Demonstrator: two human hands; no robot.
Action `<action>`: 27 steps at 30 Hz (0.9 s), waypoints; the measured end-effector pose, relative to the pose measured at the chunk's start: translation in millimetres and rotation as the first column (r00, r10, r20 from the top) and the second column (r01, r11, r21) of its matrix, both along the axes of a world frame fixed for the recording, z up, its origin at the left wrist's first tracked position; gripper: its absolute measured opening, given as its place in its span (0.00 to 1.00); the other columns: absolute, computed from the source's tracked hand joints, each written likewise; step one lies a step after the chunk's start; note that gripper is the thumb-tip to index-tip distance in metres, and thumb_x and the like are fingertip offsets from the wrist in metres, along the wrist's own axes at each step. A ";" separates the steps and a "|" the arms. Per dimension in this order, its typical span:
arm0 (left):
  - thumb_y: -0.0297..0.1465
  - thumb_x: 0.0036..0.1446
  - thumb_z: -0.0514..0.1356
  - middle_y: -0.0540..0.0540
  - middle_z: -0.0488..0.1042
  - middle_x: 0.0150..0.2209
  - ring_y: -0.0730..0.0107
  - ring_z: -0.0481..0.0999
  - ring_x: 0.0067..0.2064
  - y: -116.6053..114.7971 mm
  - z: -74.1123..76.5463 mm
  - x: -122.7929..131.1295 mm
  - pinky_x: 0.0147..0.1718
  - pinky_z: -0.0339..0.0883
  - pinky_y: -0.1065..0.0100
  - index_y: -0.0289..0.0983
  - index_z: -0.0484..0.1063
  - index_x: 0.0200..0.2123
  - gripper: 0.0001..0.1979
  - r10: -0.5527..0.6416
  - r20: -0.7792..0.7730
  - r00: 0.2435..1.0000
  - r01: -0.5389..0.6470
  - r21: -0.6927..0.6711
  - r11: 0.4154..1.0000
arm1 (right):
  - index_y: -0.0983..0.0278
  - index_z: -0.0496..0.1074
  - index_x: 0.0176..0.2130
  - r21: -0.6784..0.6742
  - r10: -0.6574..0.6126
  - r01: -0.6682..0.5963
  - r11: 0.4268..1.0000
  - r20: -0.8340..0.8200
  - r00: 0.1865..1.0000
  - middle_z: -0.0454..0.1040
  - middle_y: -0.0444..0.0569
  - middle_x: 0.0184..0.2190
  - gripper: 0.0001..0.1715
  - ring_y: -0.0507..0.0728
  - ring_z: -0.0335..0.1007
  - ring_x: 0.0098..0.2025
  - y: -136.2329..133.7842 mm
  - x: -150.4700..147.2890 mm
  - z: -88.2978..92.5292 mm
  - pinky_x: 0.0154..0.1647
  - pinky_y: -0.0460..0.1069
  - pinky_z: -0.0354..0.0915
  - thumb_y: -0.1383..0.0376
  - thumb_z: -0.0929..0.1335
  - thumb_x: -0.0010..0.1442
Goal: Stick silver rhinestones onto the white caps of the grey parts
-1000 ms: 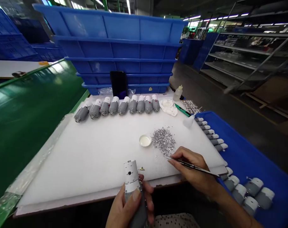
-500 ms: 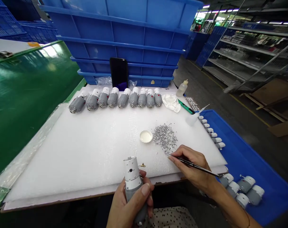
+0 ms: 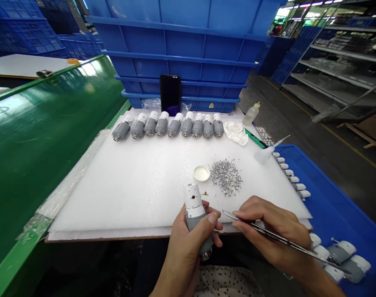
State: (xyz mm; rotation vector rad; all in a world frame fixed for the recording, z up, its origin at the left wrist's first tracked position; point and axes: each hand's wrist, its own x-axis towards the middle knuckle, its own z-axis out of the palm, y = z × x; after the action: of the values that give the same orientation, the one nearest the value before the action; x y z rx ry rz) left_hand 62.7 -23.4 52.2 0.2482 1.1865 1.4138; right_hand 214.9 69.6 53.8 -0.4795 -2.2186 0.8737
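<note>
My left hand [image 3: 188, 243] is wrapped round a grey motor with a white cap [image 3: 194, 208], held upright at the near edge of the white foam pad [image 3: 138, 185]. My right hand [image 3: 273, 231] pinches a pair of thin metal tweezers [image 3: 252, 227], whose tips point left toward the motor, a short way from it. A pile of tiny silver parts [image 3: 226, 176] and a small white dish [image 3: 202, 173] lie just beyond both hands. One small brass piece [image 3: 204, 193] rests on the pad beside the motor.
A row of several grey motors [image 3: 171, 126] lines the pad's far edge, before stacked blue bins [image 3: 181, 53] and a black phone [image 3: 170, 94]. A blue tray [image 3: 336, 210] at the right holds more motors. A green conveyor [image 3: 45, 123] runs along the left. A squeeze bottle [image 3: 251, 114] stands far right.
My right hand has pulled the tweezers back from the silver pile toward the motor. My left hand has raised the motor slightly. The camera has shifted, so the scene sits further right.
</note>
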 end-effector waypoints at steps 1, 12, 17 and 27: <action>0.37 0.56 0.66 0.51 0.75 0.29 0.77 0.69 0.25 0.7 0.8 -0.1 0.29 0.63 0.72 0.36 0.69 0.42 0.14 -0.008 0.054 0.999 0.007 0.009 1.000 | 0.64 0.70 0.40 0.018 0.009 -0.009 1.000 -0.013 1.000 0.73 0.46 0.27 0.07 0.51 0.70 0.29 -1.6 -1.5 1.8 0.27 0.45 0.65 0.74 0.69 0.62; 0.29 0.53 0.68 0.51 0.76 0.26 0.77 0.72 0.25 -5.7 7.5 2.8 0.28 0.67 0.75 0.34 0.71 0.40 0.12 0.172 0.271 0.947 -0.160 -0.067 0.985 | 0.67 0.71 0.44 0.133 0.027 -0.021 0.991 -0.048 0.998 0.77 0.49 0.32 0.11 0.51 0.74 0.33 -17.8 -9.8 6.3 0.34 0.43 0.70 0.75 0.69 0.61; 0.28 0.54 0.67 0.50 0.76 0.29 0.77 0.72 0.25 -10.6 1.7 -5.2 0.29 0.68 0.75 0.34 0.70 0.44 0.15 0.155 0.293 0.943 -0.150 -0.039 0.988 | 0.62 0.70 0.37 -0.189 -0.017 0.005 0.982 -0.059 0.998 0.72 0.44 0.27 0.06 0.50 0.69 0.26 -18.0 -9.9 13.8 0.24 0.44 0.63 0.73 0.69 0.62; 0.29 0.55 0.66 0.51 0.75 0.29 0.78 0.70 0.26 -19.2 -1.0 -11.7 0.30 0.67 0.75 0.35 0.72 0.42 0.12 0.042 0.271 0.962 -0.051 0.028 0.998 | 0.66 0.73 0.41 -0.129 0.181 -0.181 0.975 -0.016 0.983 0.75 0.46 0.29 0.07 0.49 0.71 0.31 -10.9 -18.8 24.4 0.31 0.43 0.66 0.75 0.69 0.61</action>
State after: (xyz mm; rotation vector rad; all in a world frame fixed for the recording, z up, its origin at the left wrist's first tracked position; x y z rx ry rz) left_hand 51.0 -42.6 51.2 0.0482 0.9491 1.4581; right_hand 196.2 58.7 78.1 -0.3380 -2.2363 1.1190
